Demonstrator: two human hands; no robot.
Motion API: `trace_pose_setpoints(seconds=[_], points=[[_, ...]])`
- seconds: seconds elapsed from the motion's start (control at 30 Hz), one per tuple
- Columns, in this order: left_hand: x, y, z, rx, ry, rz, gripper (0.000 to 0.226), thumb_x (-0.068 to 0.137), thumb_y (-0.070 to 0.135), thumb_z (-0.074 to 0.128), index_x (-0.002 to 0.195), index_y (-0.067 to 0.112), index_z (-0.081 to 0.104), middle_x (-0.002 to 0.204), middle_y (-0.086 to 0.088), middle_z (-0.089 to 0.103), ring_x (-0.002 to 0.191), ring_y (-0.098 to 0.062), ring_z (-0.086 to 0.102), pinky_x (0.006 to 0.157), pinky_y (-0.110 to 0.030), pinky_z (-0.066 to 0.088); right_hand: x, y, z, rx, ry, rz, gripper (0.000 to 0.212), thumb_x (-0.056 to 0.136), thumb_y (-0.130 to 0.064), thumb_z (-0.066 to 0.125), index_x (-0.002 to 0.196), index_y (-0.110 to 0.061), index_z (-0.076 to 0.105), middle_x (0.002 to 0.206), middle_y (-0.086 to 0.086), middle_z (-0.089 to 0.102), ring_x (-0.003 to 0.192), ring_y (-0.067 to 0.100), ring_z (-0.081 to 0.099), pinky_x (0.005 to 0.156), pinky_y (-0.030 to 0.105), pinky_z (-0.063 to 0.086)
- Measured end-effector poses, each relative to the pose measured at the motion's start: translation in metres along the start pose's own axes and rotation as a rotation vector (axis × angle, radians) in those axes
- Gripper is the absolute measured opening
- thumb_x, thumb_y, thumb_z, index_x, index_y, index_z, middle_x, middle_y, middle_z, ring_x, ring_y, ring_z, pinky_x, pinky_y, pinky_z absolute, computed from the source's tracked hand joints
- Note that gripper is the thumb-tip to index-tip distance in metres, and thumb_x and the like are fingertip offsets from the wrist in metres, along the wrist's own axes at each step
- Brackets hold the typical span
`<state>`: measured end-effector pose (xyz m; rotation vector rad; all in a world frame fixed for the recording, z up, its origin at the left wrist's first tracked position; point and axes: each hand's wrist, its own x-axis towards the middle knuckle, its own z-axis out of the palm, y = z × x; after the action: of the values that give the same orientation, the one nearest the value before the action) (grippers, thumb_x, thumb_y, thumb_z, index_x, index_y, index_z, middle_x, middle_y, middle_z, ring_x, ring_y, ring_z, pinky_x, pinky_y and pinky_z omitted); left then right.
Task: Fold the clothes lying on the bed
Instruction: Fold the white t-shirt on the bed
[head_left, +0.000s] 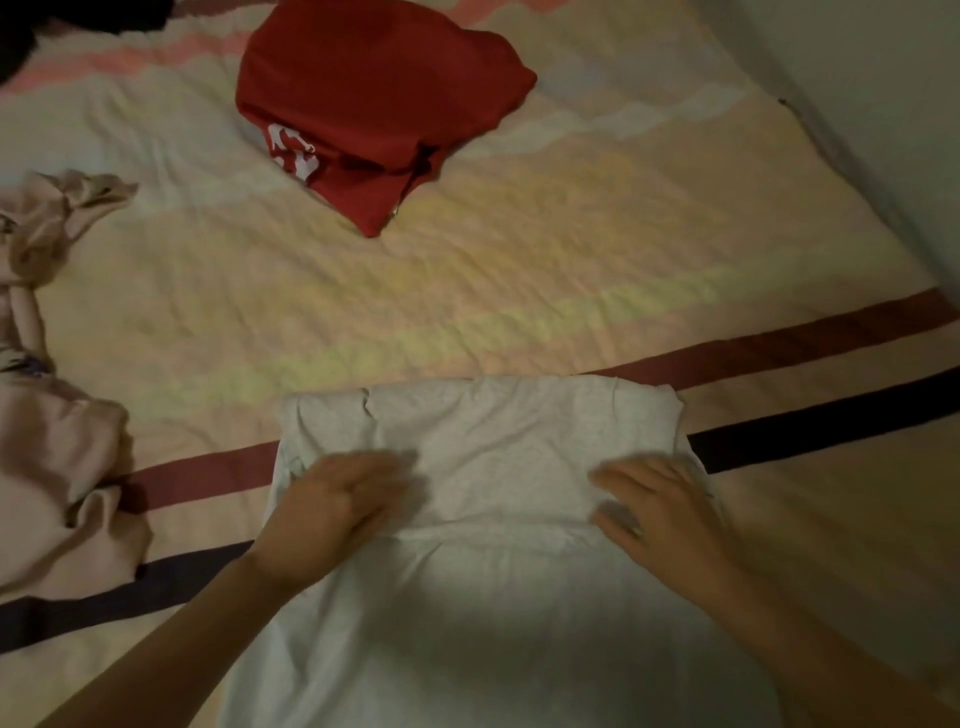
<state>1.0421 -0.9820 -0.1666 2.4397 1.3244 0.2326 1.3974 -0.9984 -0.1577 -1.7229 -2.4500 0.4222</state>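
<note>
The bed fills the view, its pale sheet crossed by a maroon and a dark stripe. A grey shirt lies at 6 o'clock, its far part folded back toward the person. A pink garment sprawls crumpled at 9 o'clock, apart from the shirt. A folded red shirt sits at 12 o'clock. The left hand and right hand rest on the fold, fingers straight and slightly spread.
</note>
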Motion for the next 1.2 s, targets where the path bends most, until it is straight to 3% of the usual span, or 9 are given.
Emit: trace_pose_setpoints(seconds=[0.13, 0.23, 0.4, 0.63, 0.73, 0.83, 0.9, 1.03, 1.2], points=[[0.038, -0.003, -0.003, 0.189, -0.079, -0.123, 0.061, 0.096, 0.05, 0.023, 0.148, 0.019, 0.025, 0.154, -0.004, 0.023, 0.141, -0.022, 0.022, 0.115, -0.037, 0.011, 0.053, -0.034, 0.001, -0.032, -0.091, 0.116, 0.085, 0.083, -0.064, 0.037, 0.148, -0.012, 0.02, 0.156, 0.006, 0.016, 0.143, 0.021, 0.017, 0.113, 0.041, 0.02], [0.052, -0.016, 0.018, 0.294, -0.205, -0.211, 0.079, 0.09, 0.069, 0.015, 0.151, 0.02, 0.012, 0.157, -0.007, 0.012, 0.145, -0.022, 0.008, 0.116, -0.04, -0.002, 0.078, -0.035, 0.025, -0.095, -0.268, 0.164, 0.105, 0.075, -0.075, 0.031, 0.145, -0.014, -0.018, 0.152, 0.005, -0.028, 0.141, 0.02, -0.023, 0.117, 0.043, -0.006], [0.045, -0.048, 0.047, 0.317, -0.193, -0.268, 0.093, 0.079, 0.082, 0.015, 0.151, 0.024, 0.007, 0.159, -0.007, 0.006, 0.145, -0.023, 0.007, 0.116, -0.037, -0.003, 0.071, 0.009, 0.059, -0.162, -0.373, 0.193, 0.114, 0.059, -0.088, 0.01, 0.138, -0.017, -0.032, 0.148, 0.0, -0.036, 0.139, 0.013, -0.026, 0.111, 0.036, -0.018], [0.041, -0.094, 0.029, 0.305, -0.135, -0.411, 0.097, 0.071, 0.086, 0.006, 0.15, 0.03, -0.007, 0.158, -0.006, -0.011, 0.146, -0.027, -0.003, 0.114, -0.048, -0.003, 0.069, 0.069, 0.045, -0.285, -0.276, 0.281, 0.106, 0.071, -0.081, -0.011, 0.149, -0.01, -0.003, 0.156, 0.003, -0.012, 0.144, 0.018, -0.005, 0.114, 0.049, 0.002], [0.021, -0.121, 0.011, 0.156, -0.214, -0.543, 0.103, 0.065, 0.089, 0.009, 0.146, 0.032, -0.018, 0.157, -0.003, -0.018, 0.145, -0.024, -0.009, 0.115, -0.051, -0.002, 0.058, 0.095, 0.027, -0.187, -0.318, 0.429, 0.107, 0.067, -0.083, -0.008, 0.148, -0.013, -0.01, 0.157, 0.002, -0.012, 0.145, 0.018, -0.005, 0.116, 0.044, 0.002], [0.011, -0.115, -0.008, -0.159, -0.11, -0.657, 0.092, 0.072, 0.083, 0.027, 0.145, 0.027, 0.021, 0.152, -0.013, 0.025, 0.133, -0.032, 0.033, 0.108, -0.054, 0.026, 0.047, 0.087, 0.013, 0.049, -0.236, 0.537, 0.093, 0.085, -0.071, 0.029, 0.149, -0.012, -0.002, 0.158, 0.007, 0.002, 0.144, 0.023, 0.008, 0.115, 0.044, 0.015], [0.01, -0.102, -0.016, -0.463, 0.09, -0.781, 0.062, 0.08, 0.07, 0.048, 0.128, 0.03, 0.045, 0.128, -0.011, 0.051, 0.115, -0.03, 0.05, 0.095, -0.051, 0.042, 0.038, 0.073, 0.011, 0.207, 0.053, 0.642, 0.068, 0.09, -0.048, 0.051, 0.142, -0.01, 0.029, 0.141, 0.015, 0.038, 0.128, 0.035, 0.037, 0.097, 0.043, 0.038], [0.024, -0.096, -0.021, -1.078, 0.144, -1.06, 0.054, 0.074, 0.048, 0.067, 0.121, 0.023, 0.056, 0.117, -0.001, 0.06, 0.109, -0.031, 0.057, 0.085, -0.053, 0.051, 0.04, 0.046, 0.013, 0.605, 0.196, 0.911, 0.039, 0.088, -0.033, 0.061, 0.118, -0.01, 0.05, 0.105, 0.005, 0.055, 0.096, 0.027, 0.055, 0.076, 0.035, 0.043], [0.04, -0.089, -0.026, -1.11, 0.053, -1.016, 0.029, 0.08, 0.034, 0.069, 0.104, 0.018, 0.065, 0.104, -0.006, 0.067, 0.094, -0.026, 0.064, 0.062, -0.033, 0.055, 0.063, 0.056, 0.017, 0.727, 0.154, 0.995, 0.015, 0.084, -0.026, 0.067, 0.089, -0.018, 0.055, 0.084, 0.002, 0.056, 0.076, 0.022, 0.055, 0.072, 0.035, 0.045]])
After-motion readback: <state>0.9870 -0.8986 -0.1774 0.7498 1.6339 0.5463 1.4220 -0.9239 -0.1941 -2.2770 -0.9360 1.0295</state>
